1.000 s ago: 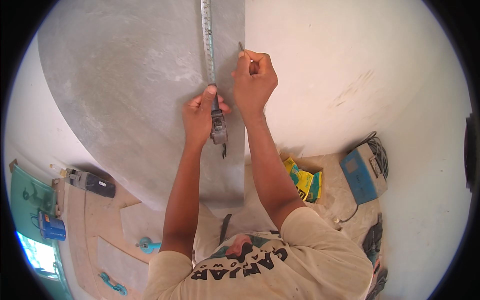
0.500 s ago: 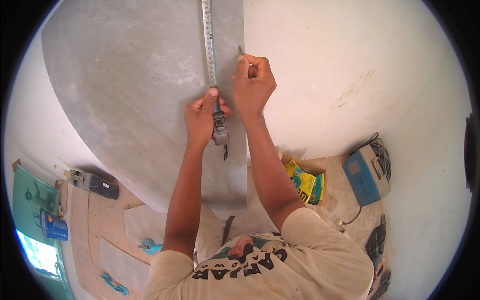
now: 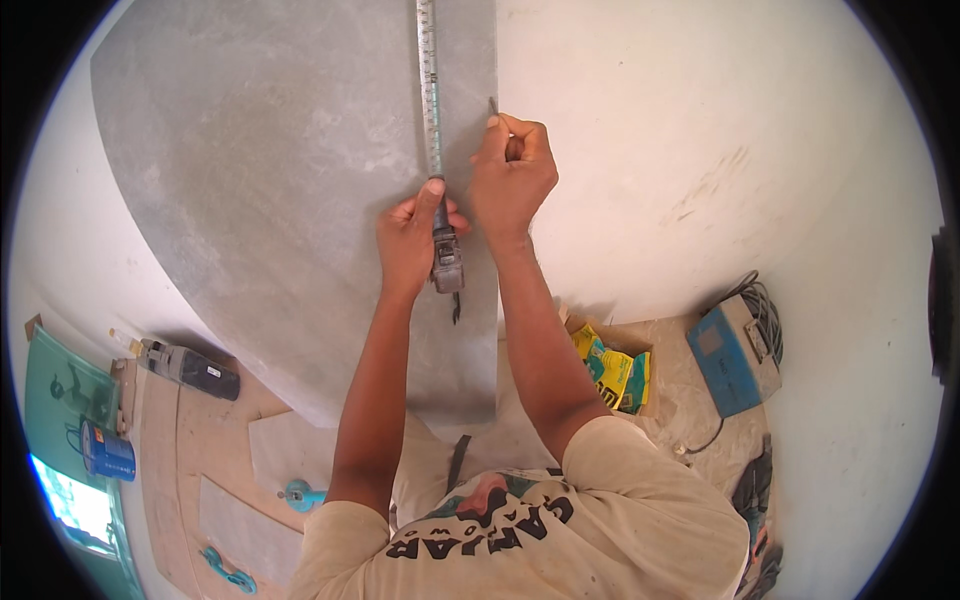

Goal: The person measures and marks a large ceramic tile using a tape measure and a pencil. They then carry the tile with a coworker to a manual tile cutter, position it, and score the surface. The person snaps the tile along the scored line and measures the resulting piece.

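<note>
Shifted slightly rightward in view since the earlier frame: left hand (image 3: 406,238), right hand (image 3: 515,180) and tape measure (image 3: 448,262). Grasped in left hand: tape measure, flat against one grey slab (image 3: 260,180), parallel to its straight right edge. Pinched in right hand: one thin dark stick (image 3: 492,104), close to that edge. Rightward beyond: white wall (image 3: 640,130). Below: one cardboard box (image 3: 612,334) containing yellow-and-green packets (image 3: 628,378). Lower left: two turquoise suction lifters (image 3: 303,496); one blue pail (image 3: 108,452), contents indiscernible.

Left hand (image 3: 410,240) gripping tape measure (image 3: 447,265), right hand (image 3: 513,180) pinching thin marker (image 3: 493,106), grey slab (image 3: 260,180) behind
</note>
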Available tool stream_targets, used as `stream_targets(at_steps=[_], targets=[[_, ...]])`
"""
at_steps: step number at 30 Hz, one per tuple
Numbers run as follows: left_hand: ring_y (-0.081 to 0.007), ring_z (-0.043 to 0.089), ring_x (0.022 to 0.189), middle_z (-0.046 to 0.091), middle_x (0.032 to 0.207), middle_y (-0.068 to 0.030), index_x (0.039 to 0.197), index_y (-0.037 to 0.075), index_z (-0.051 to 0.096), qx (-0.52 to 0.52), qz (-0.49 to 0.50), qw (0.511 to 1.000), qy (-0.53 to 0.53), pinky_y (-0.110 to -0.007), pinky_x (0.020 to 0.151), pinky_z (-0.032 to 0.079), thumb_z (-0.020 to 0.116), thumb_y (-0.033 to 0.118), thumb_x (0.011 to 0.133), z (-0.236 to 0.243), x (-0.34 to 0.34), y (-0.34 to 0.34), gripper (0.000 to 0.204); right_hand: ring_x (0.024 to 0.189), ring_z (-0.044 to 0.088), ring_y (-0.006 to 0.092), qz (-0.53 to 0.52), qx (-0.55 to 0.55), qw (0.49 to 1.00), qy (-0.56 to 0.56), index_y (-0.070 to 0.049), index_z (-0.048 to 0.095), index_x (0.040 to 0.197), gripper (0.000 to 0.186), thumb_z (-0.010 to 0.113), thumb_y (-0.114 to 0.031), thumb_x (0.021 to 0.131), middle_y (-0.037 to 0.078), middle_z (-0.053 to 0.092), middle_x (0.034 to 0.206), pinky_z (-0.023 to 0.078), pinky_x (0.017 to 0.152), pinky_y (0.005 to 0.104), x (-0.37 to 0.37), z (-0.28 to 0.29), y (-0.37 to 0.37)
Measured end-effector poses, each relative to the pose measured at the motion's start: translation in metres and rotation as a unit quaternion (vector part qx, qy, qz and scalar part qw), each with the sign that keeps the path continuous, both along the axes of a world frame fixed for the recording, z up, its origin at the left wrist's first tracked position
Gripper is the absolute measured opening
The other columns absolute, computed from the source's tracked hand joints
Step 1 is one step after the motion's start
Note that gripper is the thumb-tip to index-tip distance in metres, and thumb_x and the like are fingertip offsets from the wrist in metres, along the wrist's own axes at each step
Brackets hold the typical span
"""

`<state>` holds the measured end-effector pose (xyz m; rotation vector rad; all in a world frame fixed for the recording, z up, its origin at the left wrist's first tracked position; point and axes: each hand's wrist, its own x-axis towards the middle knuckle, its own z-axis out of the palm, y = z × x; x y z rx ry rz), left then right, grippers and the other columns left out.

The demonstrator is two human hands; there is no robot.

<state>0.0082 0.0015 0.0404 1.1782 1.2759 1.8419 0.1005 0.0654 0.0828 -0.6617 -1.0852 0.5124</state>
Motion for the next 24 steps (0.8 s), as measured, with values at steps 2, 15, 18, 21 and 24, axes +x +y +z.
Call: stream_targets(at_steps=[2, 15, 18, 21, 24], targets=[[-0.0108, 0.06, 0.056, 0.066, 0.064, -0.0091, 0.078, -0.003, 0.066, -0.007, -0.007, 1.0, -0.004, -0.026, 0.051, 0.047, 0.065, 0.05, 0.091, -0.002, 0.001, 0.002, 0.054, 0.05, 0.052, 0.005, 0.001, -0.024, 1.0, -0.003, 0.001, 0.062, 0.091, 0.012, 0.062, -0.011, 0.092, -0.001, 0.053, 0.055, 0.038, 0.048, 0.0229, 0.003, 0.001, -0.003], [-0.0101, 0.059, 0.055, 0.067, 0.064, -0.0092, 0.079, -0.003, 0.067, -0.008, -0.001, 1.0, 0.008, -0.026, 0.052, 0.047, 0.065, 0.05, 0.091, 0.001, -0.001, 0.0, 0.054, 0.044, 0.034, 0.0053, -0.031, 0.025, 0.999, 0.023, -0.001, 0.061, 0.087, 0.01, 0.061, -0.01, 0.092, -0.004, 0.041, 0.049, 0.028, 0.043, 0.0275, -0.004, 0.0, 0.003], [-0.01, 0.059, 0.054, 0.067, 0.064, -0.0092, 0.08, -0.003, 0.067, -0.02, -0.014, 1.0, 0.006, -0.026, 0.051, 0.047, 0.065, 0.05, 0.091, 0.002, 0.001, 0.001, 0.055, 0.044, 0.034, 0.0055, -0.017, 0.002, 0.999, 0.034, -0.001, 0.06, 0.087, 0.01, 0.061, -0.01, 0.092, -0.003, 0.041, 0.049, 0.028, 0.043, 0.0273, 0.001, 0.001, 0.003], [-0.01, 0.059, 0.054, 0.066, 0.063, -0.0092, 0.08, -0.003, 0.067, -0.018, -0.008, 1.0, 0.019, -0.026, 0.051, 0.047, 0.065, 0.051, 0.091, 0.003, 0.001, -0.002, 0.055, 0.044, 0.033, 0.0054, -0.016, 0.007, 1.0, 0.015, -0.001, 0.06, 0.088, 0.01, 0.061, -0.009, 0.092, -0.003, 0.041, 0.049, 0.028, 0.043, 0.0274, -0.002, -0.002, 0.001], [-0.0103, 0.059, 0.054, 0.066, 0.063, -0.0093, 0.078, -0.003, 0.066, -0.009, -0.008, 1.0, 0.015, -0.026, 0.051, 0.047, 0.066, 0.051, 0.091, 0.001, 0.002, -0.001, 0.055, 0.05, 0.048, 0.0047, -0.01, -0.012, 1.0, -0.012, 0.0, 0.062, 0.089, 0.012, 0.062, -0.011, 0.092, -0.002, 0.053, 0.058, 0.038, 0.048, 0.023, 0.001, 0.002, -0.005]])
